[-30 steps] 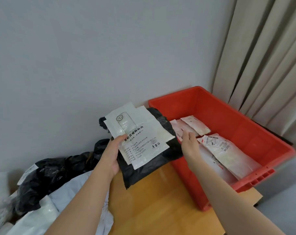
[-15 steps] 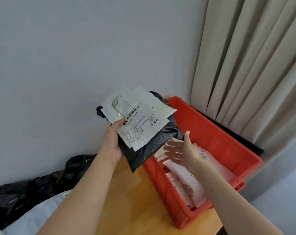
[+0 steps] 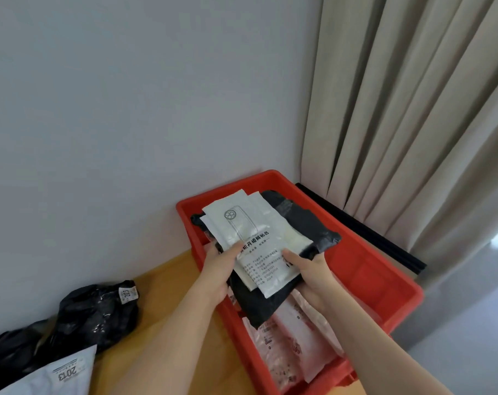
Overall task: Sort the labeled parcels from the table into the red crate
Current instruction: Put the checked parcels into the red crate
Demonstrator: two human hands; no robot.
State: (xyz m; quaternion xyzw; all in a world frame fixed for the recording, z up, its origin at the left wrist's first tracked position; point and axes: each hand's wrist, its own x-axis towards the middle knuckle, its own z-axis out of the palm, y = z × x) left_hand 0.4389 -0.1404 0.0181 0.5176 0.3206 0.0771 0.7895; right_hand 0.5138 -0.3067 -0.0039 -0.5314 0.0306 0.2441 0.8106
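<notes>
On the left of the surface (image 3: 168, 283), a white mailer (image 3: 54, 377) and a black bag (image 3: 99, 317), both labeled, wait unsorted, so the job looks partway through. Moving right, the left hand (image 3: 218, 269) and right hand (image 3: 313, 270) together hold a black parcel (image 3: 305, 229) topped with white packets (image 3: 253, 240) over the crate (image 3: 364, 269); each hand's fingers are clamped on the bundle, thumbs pressed on top. It hangs just above the contents, not yet released. Inside the crate, toward its near end, lie several pale pouches (image 3: 293, 349) with reddish print, already sorted.
</notes>
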